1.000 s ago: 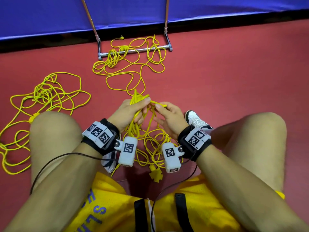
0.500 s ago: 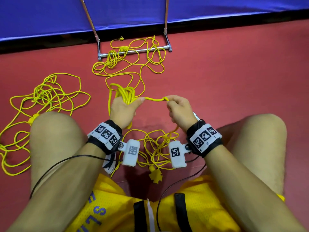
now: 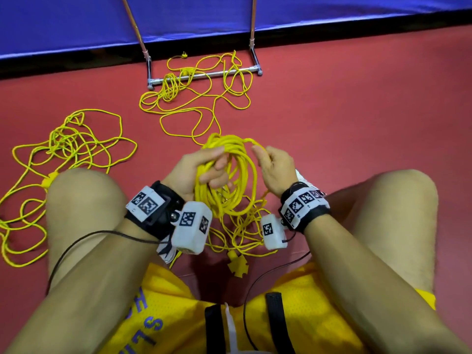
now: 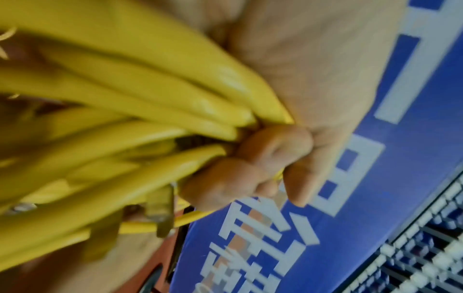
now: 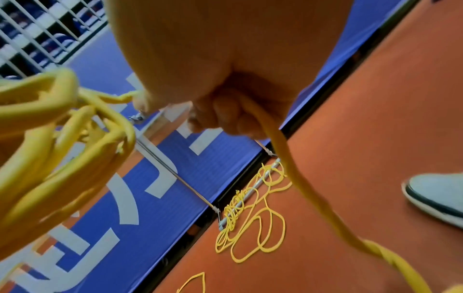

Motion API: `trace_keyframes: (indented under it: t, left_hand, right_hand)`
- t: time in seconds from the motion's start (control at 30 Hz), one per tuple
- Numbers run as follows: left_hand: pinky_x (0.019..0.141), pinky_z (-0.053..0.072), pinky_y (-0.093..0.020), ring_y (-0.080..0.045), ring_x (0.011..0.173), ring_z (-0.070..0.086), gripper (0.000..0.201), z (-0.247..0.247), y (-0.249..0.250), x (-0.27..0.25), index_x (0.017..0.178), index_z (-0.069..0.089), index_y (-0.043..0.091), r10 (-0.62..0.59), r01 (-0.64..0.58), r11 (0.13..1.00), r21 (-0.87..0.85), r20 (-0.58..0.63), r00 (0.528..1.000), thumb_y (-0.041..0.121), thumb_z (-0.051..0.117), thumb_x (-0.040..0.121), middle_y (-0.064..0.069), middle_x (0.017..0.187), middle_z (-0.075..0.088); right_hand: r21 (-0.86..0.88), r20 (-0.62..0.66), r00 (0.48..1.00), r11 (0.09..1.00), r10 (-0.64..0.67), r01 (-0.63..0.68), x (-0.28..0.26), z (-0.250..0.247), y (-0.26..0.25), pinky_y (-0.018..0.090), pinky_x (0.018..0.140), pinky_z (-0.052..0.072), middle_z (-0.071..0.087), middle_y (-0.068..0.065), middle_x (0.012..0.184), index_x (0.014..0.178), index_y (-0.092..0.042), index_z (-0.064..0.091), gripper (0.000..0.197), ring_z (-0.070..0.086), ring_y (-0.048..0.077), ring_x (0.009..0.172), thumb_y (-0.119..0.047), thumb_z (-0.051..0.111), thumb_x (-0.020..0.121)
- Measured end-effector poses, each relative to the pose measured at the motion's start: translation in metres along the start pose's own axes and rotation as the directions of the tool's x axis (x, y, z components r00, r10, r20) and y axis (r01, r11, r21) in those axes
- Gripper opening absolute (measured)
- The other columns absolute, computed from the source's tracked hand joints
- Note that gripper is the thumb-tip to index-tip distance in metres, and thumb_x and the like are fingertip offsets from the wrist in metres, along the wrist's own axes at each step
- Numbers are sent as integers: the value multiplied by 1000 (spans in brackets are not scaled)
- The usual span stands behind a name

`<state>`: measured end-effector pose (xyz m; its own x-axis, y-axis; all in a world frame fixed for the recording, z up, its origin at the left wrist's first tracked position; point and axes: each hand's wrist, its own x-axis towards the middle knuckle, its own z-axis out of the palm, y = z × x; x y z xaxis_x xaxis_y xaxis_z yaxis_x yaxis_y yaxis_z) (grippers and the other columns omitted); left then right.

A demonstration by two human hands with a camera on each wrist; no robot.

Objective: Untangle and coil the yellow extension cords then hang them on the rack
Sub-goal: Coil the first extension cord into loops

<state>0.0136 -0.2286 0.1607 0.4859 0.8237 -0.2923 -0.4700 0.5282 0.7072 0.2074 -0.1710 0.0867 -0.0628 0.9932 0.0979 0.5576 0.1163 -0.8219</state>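
Gripping a coil (image 3: 229, 175) of yellow cord, the left hand (image 3: 199, 169) has fingers curled round several bundled loops, held up btwn the knees. Right hand (image 3: 274, 167), just beside the coil, fingers closed on a single strand (image 5: 288, 158) feeding off it toward the floor. More loose cord (image 3: 240, 233) lies under the coil w/ a yellow plug (image 3: 238, 264). Beyond the coil, a tangle (image 3: 194, 98) drapes over the rack (image 3: 204, 75) base bar; another tangle (image 3: 63, 159) lies well left of the coil.
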Motion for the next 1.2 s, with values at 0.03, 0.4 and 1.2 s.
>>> trace_keyframes:
  t: [0.03,0.4,1.2]
  left_hand:
    - [73,46,-32,-11,43,38,34,-4,5,-2,63,58,14,6,-5,998,-61,6,1000,38,82,70,7,35,34]
    - [76,51,-34,-6,51,50,30,-37,38,0,82,57,14,259,-490,785,-378,-518,815,40,54,96,12,44,44]
    - [60,44,-37,-15,52,48,75,-15,-14,15,62,57,10,166,216,452,865,-319,933,80,38,81,2,54,52]
  right_hand:
    - [-23,96,995,999,30,-28,-1,3,4,38,60,37,46,3,53,62,-7,49,65,44,29,58,-65,43,92]
    - [-181,633,702,944,326,-276,-34,24,18,21,43,32,48,-8,42,61,-19,48,39,39,8,38,-31,60,96]
    - [-203,103,832,807,-546,555,-45,-4,-55,34,48,50,67,-3,68,91,-19,70,27,66,27,65,-23,51,72]
